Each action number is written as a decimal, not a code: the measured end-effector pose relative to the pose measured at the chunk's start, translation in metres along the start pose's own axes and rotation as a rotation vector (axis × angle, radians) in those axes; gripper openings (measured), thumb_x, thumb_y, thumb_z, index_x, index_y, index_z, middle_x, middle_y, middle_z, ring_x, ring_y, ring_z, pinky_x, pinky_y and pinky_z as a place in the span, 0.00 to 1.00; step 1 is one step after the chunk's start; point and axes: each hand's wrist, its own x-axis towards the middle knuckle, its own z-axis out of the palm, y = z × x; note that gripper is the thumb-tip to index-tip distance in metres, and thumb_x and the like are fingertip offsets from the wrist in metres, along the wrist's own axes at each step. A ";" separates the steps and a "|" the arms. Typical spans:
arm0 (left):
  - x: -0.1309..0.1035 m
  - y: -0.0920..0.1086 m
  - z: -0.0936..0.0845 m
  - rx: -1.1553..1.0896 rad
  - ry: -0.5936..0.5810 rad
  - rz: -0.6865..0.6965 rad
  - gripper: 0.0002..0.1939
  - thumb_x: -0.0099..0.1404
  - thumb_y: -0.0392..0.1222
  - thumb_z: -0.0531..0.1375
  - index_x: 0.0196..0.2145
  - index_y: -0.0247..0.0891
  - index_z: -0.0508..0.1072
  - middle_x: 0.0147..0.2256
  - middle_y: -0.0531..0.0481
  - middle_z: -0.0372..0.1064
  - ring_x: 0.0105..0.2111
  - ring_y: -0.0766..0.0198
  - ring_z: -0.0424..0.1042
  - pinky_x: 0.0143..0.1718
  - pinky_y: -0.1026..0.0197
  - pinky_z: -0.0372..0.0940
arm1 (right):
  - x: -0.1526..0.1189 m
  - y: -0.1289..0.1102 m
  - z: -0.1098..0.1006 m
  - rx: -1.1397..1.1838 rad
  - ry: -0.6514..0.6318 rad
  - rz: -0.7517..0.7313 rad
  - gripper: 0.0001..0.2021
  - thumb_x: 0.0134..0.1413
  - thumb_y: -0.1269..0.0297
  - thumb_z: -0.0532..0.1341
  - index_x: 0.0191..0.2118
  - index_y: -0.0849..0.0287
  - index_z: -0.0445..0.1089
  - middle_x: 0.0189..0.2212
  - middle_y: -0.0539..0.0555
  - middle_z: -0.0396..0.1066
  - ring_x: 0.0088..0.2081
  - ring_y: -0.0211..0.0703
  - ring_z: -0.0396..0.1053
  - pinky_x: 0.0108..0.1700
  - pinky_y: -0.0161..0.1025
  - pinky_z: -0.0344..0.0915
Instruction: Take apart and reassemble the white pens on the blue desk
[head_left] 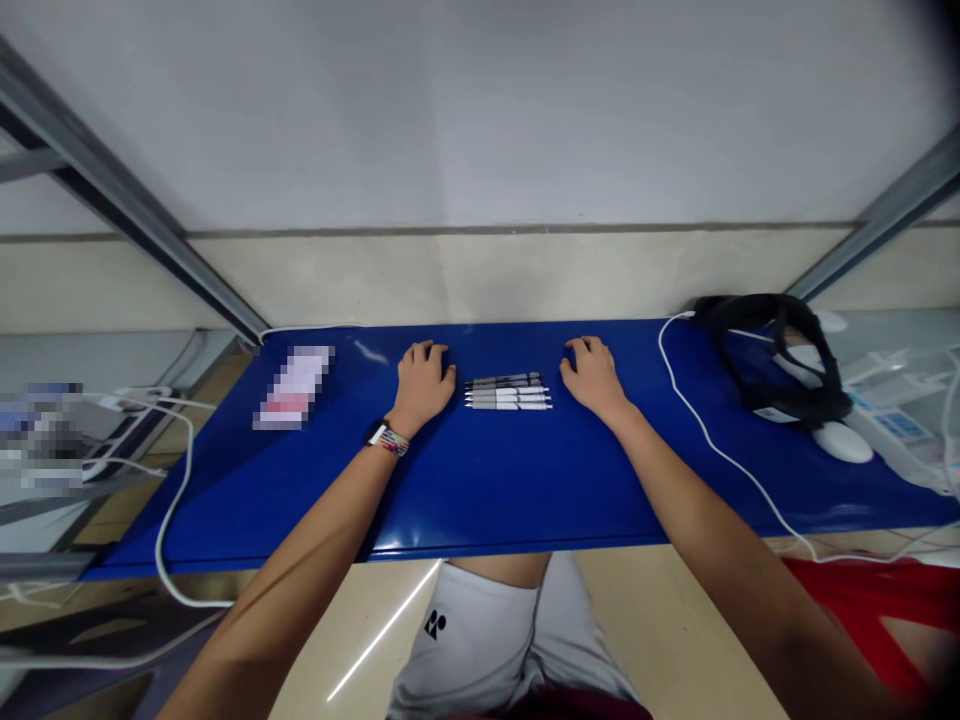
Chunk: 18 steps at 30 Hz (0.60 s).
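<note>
Several pens [508, 393] lie side by side in a row on the blue table [510, 480], pointing left and right; the far ones look dark, the near ones white and grey. My left hand [424, 383] rests on the table just left of the pens, palm down, fingers slightly curled and apart, holding nothing. To the right of the pens lies my right hand [592, 375], also palm down with its thumb apart from the fingers and nothing in it. Neither hand touches the pens.
A blurred pink and white item [294, 388] lies at the table's left. On the right are a black headset [780, 360] with white parts and a white cable [720, 450]. Metal posts stand at both back corners, before a wall. Clear plastic packaging [900, 415] lies far right.
</note>
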 end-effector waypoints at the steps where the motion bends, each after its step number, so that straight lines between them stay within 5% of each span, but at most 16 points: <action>1: 0.000 0.000 0.000 -0.001 0.001 0.000 0.24 0.76 0.46 0.54 0.65 0.36 0.71 0.67 0.32 0.64 0.70 0.39 0.60 0.71 0.37 0.57 | 0.000 0.000 0.000 -0.003 -0.004 0.003 0.22 0.66 0.62 0.55 0.60 0.66 0.74 0.60 0.75 0.68 0.63 0.70 0.67 0.69 0.66 0.60; 18: -0.001 0.003 -0.003 -0.003 -0.008 -0.004 0.25 0.75 0.46 0.54 0.65 0.37 0.70 0.67 0.32 0.63 0.69 0.38 0.60 0.71 0.36 0.57 | 0.001 0.000 0.000 -0.014 -0.012 -0.003 0.22 0.66 0.63 0.56 0.60 0.66 0.74 0.59 0.74 0.69 0.63 0.70 0.67 0.69 0.66 0.59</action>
